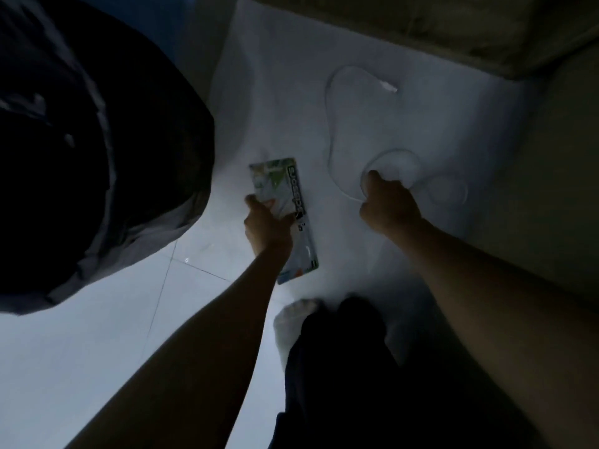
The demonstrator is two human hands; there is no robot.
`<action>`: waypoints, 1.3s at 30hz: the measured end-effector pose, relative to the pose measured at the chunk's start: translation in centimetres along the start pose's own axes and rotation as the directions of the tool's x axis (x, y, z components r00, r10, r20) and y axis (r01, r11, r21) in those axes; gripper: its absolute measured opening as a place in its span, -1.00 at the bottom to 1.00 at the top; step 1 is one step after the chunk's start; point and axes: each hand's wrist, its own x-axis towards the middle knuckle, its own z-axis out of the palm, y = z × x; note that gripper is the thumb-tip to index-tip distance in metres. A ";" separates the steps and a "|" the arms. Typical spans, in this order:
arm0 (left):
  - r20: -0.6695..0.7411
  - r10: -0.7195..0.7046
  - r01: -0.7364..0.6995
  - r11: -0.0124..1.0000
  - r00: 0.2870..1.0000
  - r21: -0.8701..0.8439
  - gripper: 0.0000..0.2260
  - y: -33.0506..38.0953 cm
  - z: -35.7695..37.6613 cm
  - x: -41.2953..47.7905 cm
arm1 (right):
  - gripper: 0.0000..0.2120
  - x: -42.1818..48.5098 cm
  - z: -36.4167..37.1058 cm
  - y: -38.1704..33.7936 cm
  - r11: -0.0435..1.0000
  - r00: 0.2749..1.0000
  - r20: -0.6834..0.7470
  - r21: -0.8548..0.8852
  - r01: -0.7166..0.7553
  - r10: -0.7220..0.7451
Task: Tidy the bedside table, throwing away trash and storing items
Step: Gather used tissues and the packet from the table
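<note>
The view is dim. My left hand [266, 225] grips a flat printed scissors package [282, 180] by its middle, holding it over the white surface [285, 102]. To the right, my right hand [389, 204] is closed on a white cable [330, 124]. The cable lies in loose loops on the surface, with a small coil [393, 158] just beyond my knuckles. Its plug end [388, 86] rests farther back. A large black trash bag [90, 150] bulges at the left, close beside the package.
A pale mattress or bed edge [453, 30] runs across the top right and down the right side. Tiled floor [129, 319] shows at the lower left. My dark trouser leg [343, 367] and a white sock [287, 325] fill the bottom centre.
</note>
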 end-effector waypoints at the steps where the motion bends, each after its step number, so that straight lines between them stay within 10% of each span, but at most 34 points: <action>1: 0.008 0.004 -0.004 1.000 1.000 0.031 -0.54 0.4 -0.9 -0.3 | -0.71 -1.0 -0.6 0.0 1.000 1.000 0.025 0.017 -0.010 0.009; 14: 0.106 0.107 -0.088 0.981 0.989 -0.173 -0.61 19.5 -21.4 -17.3 | -0.79 -20.3 -30.6 -6.1 0.996 0.999 0.017 0.083 -0.034 0.033; 22: 0.061 0.308 -0.275 0.909 0.949 -0.313 -0.57 36.9 -35.7 -24.8 | -0.74 -31.5 -56.2 -12.2 0.979 0.947 -0.321 0.185 0.087 -0.024; 39: -0.085 0.357 -0.364 0.870 0.930 -0.332 -0.46 58.0 -34.3 -19.3 | -0.83 -18.1 -75.7 -12.0 0.943 0.906 -0.417 0.265 0.203 -0.078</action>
